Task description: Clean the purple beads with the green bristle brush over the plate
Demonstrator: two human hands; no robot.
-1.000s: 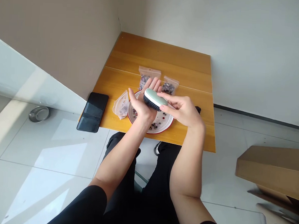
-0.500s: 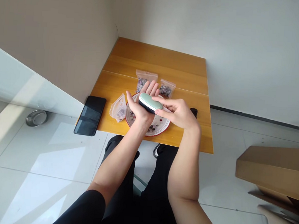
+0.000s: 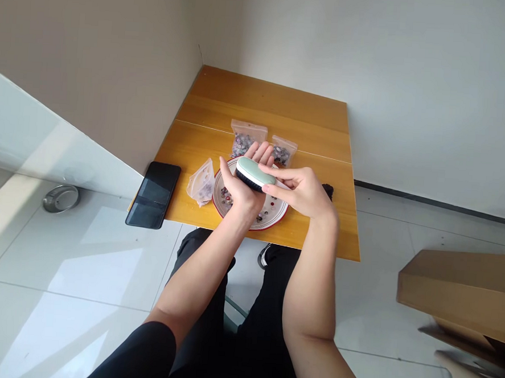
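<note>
One brush [image 3: 257, 170], head view: the person's right hand [image 3: 307, 191] pinches its end above the plate [image 3: 281, 208], bristles [image 3: 248, 181] facing the spread palm of the left hand [image 3: 244, 195]. Probably light, hard-backed, slightly slick: best gripped along both sides.

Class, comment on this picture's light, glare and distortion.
Head view: sunlight makes bright patches on the floor at left; head view: the phone shows faint reflections; head view: the brush keeps a crisp outline; head view: the cardboard box looks stretched near the edge.
</note>
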